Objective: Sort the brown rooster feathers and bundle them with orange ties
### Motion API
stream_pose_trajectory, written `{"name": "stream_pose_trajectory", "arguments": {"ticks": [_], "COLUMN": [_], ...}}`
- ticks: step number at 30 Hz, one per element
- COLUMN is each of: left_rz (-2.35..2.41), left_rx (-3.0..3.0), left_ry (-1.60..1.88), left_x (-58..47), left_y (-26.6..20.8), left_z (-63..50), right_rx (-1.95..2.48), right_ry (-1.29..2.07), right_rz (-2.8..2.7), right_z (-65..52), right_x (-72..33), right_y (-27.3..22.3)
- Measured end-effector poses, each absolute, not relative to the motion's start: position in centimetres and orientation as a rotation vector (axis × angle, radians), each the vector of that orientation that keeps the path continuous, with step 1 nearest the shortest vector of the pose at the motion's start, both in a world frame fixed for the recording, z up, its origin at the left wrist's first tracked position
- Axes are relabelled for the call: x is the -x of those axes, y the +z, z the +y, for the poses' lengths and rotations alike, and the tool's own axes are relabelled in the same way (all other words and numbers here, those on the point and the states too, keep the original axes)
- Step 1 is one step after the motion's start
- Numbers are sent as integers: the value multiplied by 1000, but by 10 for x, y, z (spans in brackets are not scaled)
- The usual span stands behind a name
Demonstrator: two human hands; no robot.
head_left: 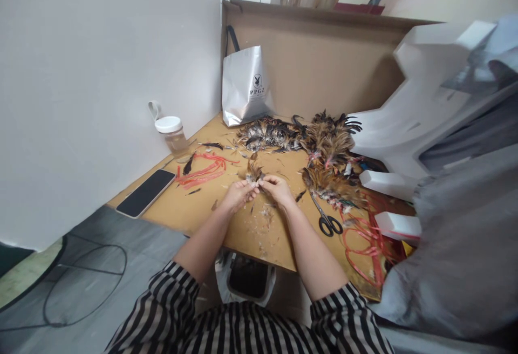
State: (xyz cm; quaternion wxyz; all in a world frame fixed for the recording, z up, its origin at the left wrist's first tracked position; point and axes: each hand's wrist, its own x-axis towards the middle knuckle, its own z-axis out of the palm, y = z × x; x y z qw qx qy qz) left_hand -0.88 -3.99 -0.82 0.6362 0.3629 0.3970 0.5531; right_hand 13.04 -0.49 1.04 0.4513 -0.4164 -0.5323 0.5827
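Pinching the base of a small upright bunch of brown-and-black feathers [254, 168], a person's left hand [242, 194] and right hand [277, 189] meet over the middle of a yellowish-brown tabletop [238, 235], each grip closed on the bunch with fingertips almost touching. Pale fluff and feather scraps [266, 218] litter the surface just below the fingers. Black-and-pale striped sleeves [172, 289] end near the elbows.

To the right of the hands, black-handled scissors [329, 226] lie with their blades toward a pile of golden-brown feathers [332, 184]; tangled red plastic strips [362, 243] spread beside them, near white blocks [399, 225]. Farther back sit a taller heap of brown feathers [328, 135] and a mound of black-and-white speckled feathers [271, 134].

On the left, flat red plastic strips [207, 171] rest near a dark-screened smartphone [145, 193] at the tabletop's edge, with a clear, white-lidded jar of amber contents [175, 137] behind. At the rear, a silver bag lettered "PPGZ" [245, 87] stands before a brown upright panel [332, 57].
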Motion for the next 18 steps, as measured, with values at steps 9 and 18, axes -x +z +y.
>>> {"name": "stream_pose_trajectory", "arguments": {"ticks": [9,18], "left_rz": [994,993], "left_rx": [-973,-929], "left_ry": [1281,1255], "left_x": [8,6], "left_y": [-12,-6], "left_z": [-37,-41], "right_rx": [1039,1054], "right_ry": [1484,1481], "right_rz": [-1273,-1267], "right_z": [-8,-6], "right_x": [-128,-128], "right_y": [13,7]}}
